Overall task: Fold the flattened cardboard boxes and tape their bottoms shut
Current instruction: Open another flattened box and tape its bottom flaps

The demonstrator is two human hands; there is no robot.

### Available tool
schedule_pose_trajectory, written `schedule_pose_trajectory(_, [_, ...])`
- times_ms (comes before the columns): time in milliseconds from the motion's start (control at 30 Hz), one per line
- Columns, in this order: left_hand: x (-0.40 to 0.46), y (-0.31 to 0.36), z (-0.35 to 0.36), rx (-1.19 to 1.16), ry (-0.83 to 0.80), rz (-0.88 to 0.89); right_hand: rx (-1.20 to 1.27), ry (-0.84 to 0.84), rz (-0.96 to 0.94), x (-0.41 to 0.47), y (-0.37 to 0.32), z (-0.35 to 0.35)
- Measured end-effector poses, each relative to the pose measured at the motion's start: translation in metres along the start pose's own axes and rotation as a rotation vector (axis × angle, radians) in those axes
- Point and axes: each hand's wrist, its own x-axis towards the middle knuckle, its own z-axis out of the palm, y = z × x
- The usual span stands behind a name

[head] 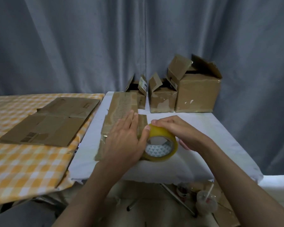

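My left hand (124, 136) lies flat with straight fingers on the cardboard box (120, 115) I am working on. It presses the box down so it does not slide. My thumb touches the side of the tape roll (161, 143). My right hand (175, 130) curls over the top of the yellow roll and holds it, with my fingertips (156, 122) pinching near its top edge. I think they are feeling for the loose end of the tape, but I cannot see the end.

The box lies in the middle of the white table (203, 128), nearer its left edge, and runs from the front toward the back. The roll stands on its side just to the right of the box, touching my left hand.

I think this is the taping step, and it has only just begun. Next I need to pick the sticky end free, pull out a strip, and lay it along the crack where the flaps meet. The tape is clear and thin, so the end may be hard to find.

At the back edge of the white table stand three folded boxes (197, 94) with their top flaps open. Those look done. On the checked table (23, 169) to the left, flat boxes (47, 123) wait in a pile near its back right corner.
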Motion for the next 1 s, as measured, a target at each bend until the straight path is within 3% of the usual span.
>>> schedule_pose_trajectory(267, [-0.003,-0.003,0.003,0.06,0.004,-0.021,-0.244,0.098,-0.067,0.01,0.016,0.004])
schedule_pose_trajectory(433, [-0.005,0.002,0.004,0.094,0.027,-0.069,-0.143,-0.046,0.004,0.005,0.023,0.002])
schedule_pose_trajectory(533, [-0.006,0.006,0.006,0.135,0.027,-0.1,-0.034,0.194,0.0,0.007,0.034,-0.019])
schedule_pose_trajectory(633, [-0.005,0.006,0.005,0.128,0.059,-0.103,-0.27,0.386,0.029,0.014,0.054,-0.047])
schedule_pose_trajectory(800, [-0.004,0.006,0.006,0.132,0.077,-0.104,-0.621,0.237,0.304,0.016,0.082,-0.052])
schedule_pose_trajectory(933, [-0.004,0.004,0.009,0.139,0.071,-0.108,-0.637,0.279,0.221,0.019,0.082,-0.053])
schedule_pose_trajectory(1000, [-0.003,0.004,0.009,0.143,0.062,-0.107,-0.48,0.312,0.109,0.018,0.068,-0.051])
